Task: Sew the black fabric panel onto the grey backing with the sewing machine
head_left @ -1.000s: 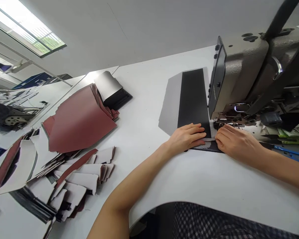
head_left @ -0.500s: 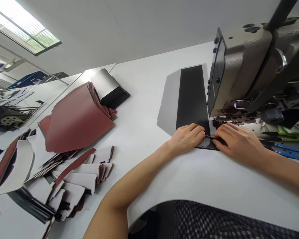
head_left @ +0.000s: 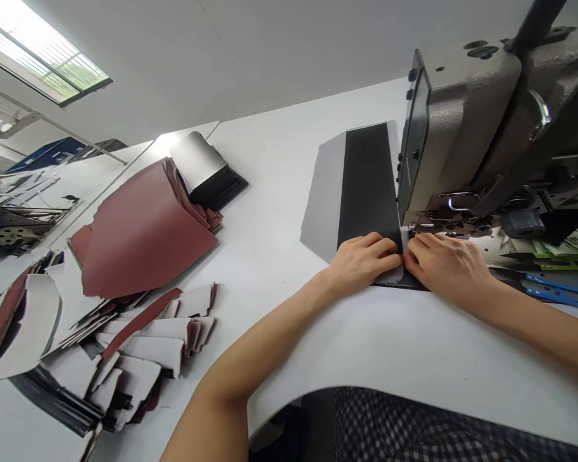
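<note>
A flat panel with a black band [head_left: 368, 183] and a grey textured section [head_left: 322, 196] lies on the white table beside the sewing machine [head_left: 455, 128]. On its near end, my left hand [head_left: 363, 260] has its fingers curled and pinches the panel's edge. My right hand [head_left: 447, 263], also closed, grips the same edge just in front of the machine's presser foot area. The fingertips of both hands almost meet. Under them the folded edge is mostly hidden, and a pale rough patch shows by my left fingers.
To the left lie a stack of dark red sheets [head_left: 147, 224], a stack of black pieces [head_left: 202, 160] and a pile of white-backed cut pieces [head_left: 149, 350]. Blue-handled snips [head_left: 559, 289] rest right of my right hand. The table's curved front edge [head_left: 318, 393] is close to me.
My right hand has shifted slightly left and up, closing the gap to my left hand. The dark folded edge seen between them is now covered. The view has moved slightly.
</note>
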A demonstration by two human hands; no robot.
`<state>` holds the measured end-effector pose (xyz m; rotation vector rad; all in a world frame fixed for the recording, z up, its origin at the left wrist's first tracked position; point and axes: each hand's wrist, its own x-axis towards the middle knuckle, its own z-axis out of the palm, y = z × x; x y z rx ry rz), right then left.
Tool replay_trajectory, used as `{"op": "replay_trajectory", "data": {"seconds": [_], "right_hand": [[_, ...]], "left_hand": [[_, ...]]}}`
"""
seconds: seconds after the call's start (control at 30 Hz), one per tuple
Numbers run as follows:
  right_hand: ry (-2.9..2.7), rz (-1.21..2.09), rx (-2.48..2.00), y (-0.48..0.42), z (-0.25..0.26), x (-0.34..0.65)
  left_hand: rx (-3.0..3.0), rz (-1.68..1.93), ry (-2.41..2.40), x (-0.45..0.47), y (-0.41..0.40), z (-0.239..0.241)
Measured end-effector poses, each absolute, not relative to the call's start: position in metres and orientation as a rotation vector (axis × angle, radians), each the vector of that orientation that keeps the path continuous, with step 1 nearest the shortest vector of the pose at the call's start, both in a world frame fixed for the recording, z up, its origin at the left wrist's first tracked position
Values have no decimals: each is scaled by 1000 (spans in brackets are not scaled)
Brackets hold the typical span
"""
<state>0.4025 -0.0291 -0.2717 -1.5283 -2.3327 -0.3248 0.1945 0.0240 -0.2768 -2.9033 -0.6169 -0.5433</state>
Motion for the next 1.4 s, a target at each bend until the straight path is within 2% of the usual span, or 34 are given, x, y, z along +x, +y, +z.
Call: {"op": "replay_trajectory", "data": {"seconds": [0.13, 0.33, 0.47, 0.67, 1.23, 1.4], "right_hand": [[-2245, -252, -1565, -33, -277, 416], [-2311, 6, -1217, -48, -276, 445], [-2351, -7, -1083, -53, -277, 451], [-2408, -58, -1150, -49, -280, 447], [-2390, -97, -1267, -36, -292, 453], [-2439, -47, -1268, -35, -296, 458]], "left_hand": [[-2958, -560, -545, 193, 24, -276], [-3018, -494, -584, 193, 25, -276], [-3049, -453, -569, 192, 28, -275], [-3178, -377, -495, 192, 36, -272], [-3360, -471, -594, 201, 62, -272], [-3363, -612, -552, 205, 75, -275]]}}
